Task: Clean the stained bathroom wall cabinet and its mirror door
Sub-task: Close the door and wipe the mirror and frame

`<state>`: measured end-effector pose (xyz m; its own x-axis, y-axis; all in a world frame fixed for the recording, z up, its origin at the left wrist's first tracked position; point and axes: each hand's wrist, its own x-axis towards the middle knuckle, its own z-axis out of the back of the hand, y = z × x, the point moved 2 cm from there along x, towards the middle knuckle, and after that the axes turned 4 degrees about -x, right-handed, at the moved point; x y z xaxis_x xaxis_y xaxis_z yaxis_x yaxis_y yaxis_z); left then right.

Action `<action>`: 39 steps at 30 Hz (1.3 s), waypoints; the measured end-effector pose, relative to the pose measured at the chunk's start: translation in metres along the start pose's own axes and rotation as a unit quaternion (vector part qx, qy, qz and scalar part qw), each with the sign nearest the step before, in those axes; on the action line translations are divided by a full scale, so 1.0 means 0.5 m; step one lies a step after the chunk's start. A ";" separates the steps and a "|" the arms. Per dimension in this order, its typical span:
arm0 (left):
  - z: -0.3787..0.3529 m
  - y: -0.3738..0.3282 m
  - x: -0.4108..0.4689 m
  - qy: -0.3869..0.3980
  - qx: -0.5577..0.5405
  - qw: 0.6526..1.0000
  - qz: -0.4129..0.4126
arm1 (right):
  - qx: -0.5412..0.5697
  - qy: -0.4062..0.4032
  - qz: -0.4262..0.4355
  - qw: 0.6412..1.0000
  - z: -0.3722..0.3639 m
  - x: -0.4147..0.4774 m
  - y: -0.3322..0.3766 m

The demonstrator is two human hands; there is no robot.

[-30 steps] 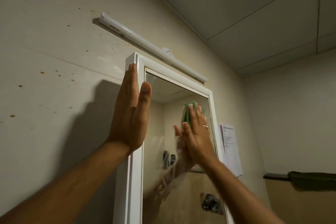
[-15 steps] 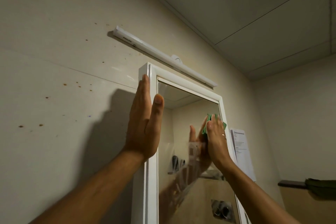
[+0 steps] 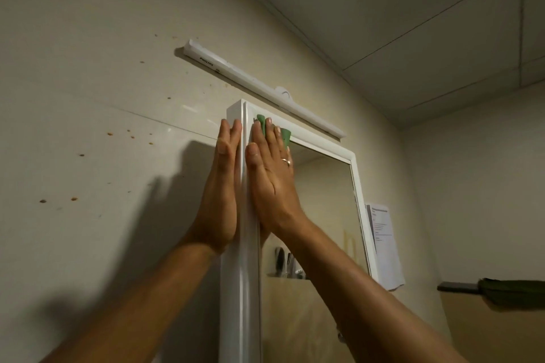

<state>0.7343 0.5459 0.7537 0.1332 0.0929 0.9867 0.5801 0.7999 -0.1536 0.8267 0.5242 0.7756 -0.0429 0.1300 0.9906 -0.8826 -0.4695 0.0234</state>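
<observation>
A white wall cabinet (image 3: 239, 289) with a mirror door (image 3: 327, 215) hangs on the beige wall. My left hand (image 3: 219, 188) lies flat with straight fingers against the cabinet's left side, near its top corner. My right hand (image 3: 269, 174) presses a green cloth (image 3: 284, 134) flat against the top left corner of the mirror door and its white frame. Only the cloth's upper edge shows above my fingers. A ring sits on one finger of the right hand.
A white strip light (image 3: 259, 85) is mounted just above the cabinet. Brown spots (image 3: 73, 199) dot the wall to the left. A paper sheet (image 3: 385, 242) hangs right of the cabinet, and a dark green item (image 3: 513, 292) lies on a ledge at far right.
My right hand slid the green cloth from the mirror's right side up to its top left corner. The left hand stayed flat on the cabinet's side.
</observation>
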 end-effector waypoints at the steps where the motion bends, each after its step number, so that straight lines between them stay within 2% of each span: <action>1: 0.002 -0.001 0.000 0.001 -0.002 1.000 0.000 | -0.001 -0.005 0.001 1.000 0.001 -0.002 0.000; 6: -0.007 0.002 -0.002 -0.002 0.010 1.000 -0.007 | -0.056 0.015 0.038 0.998 0.008 -0.055 -0.013; 10: -0.025 0.013 0.000 -0.036 0.082 0.995 -0.047 | -0.123 0.025 0.082 0.989 0.032 -0.060 -0.083; 18: -0.023 0.025 -0.003 -0.040 0.146 0.986 -0.074 | -0.093 -0.037 -0.103 0.990 0.126 -0.049 -0.393; 23: -0.026 0.029 -0.003 -0.041 0.147 0.985 -0.075 | -0.073 -0.028 -0.168 0.983 0.134 -0.114 -0.450; 28: -0.025 0.024 -0.008 -0.051 0.165 0.982 -0.078 | 0.006 -0.044 -0.219 0.975 0.110 -0.100 -0.393; 34: -0.023 0.026 -0.004 -0.051 0.148 0.985 -0.076 | 0.000 -0.043 -0.082 0.996 0.039 -0.006 -0.124; 39: -0.015 0.032 -0.009 -0.047 0.103 0.989 -0.096 | -0.026 -0.029 0.019 0.999 -0.003 -0.044 -0.023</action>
<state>0.7489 0.5540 0.7464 -0.0440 -0.0257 0.9987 0.4101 0.9111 0.0415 0.8372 0.5282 0.7533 -0.0516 0.0615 0.9968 -0.9037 -0.4278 -0.0204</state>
